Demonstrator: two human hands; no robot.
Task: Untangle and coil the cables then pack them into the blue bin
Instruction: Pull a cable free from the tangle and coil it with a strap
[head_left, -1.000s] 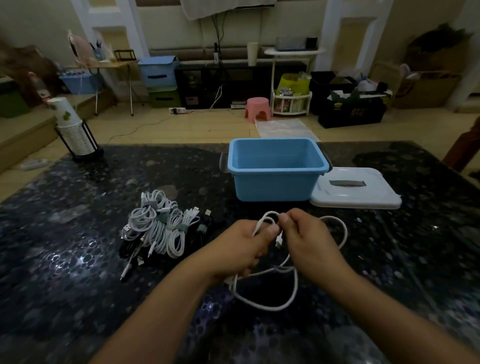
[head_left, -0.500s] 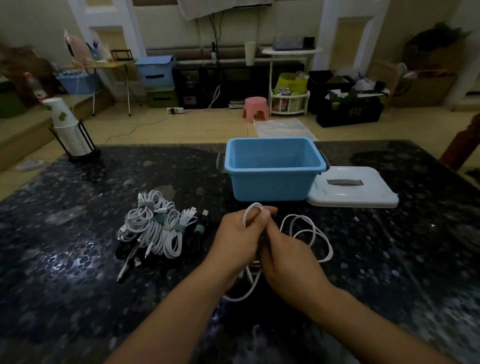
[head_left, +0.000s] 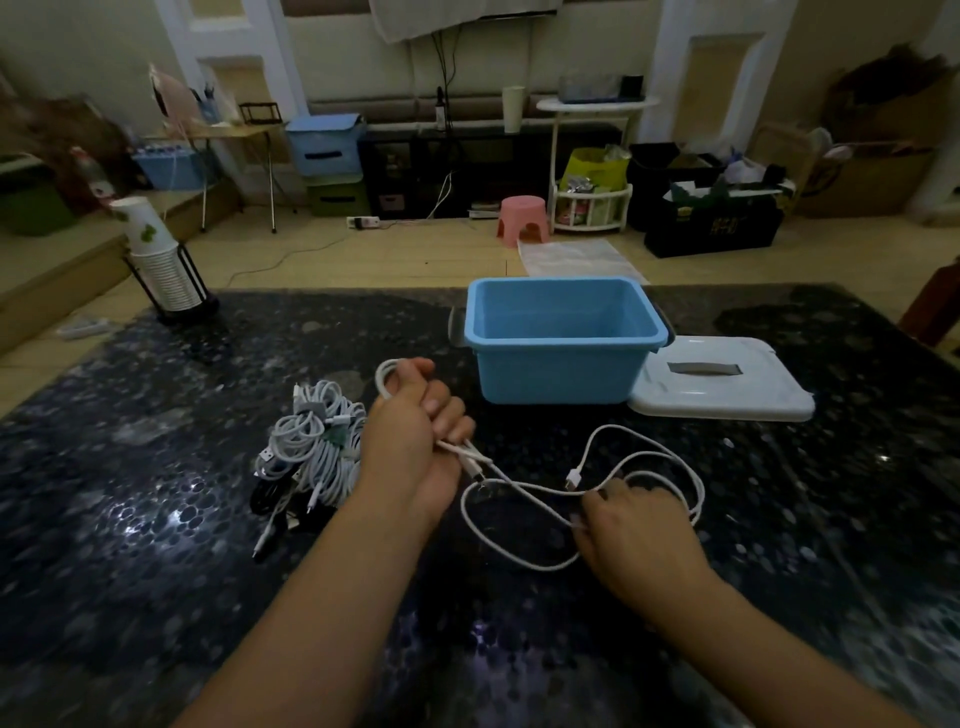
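Dim indoor light; white glare spots on glossy dark table (head_left: 156, 467) (speckled); wide-angle bowing, soft edges.

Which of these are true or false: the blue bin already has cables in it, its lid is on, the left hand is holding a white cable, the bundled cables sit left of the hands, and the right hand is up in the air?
1. The blue bin already holds cables. False: its visible inside is empty.
2. The white lid is on the bin. False: it lies on the table to the bin's right.
3. The left hand grips the white cable. True.
4. The bundled cables lie left of the hands. True.
5. The right hand is raised high. False: it is low, on the cable's loops.
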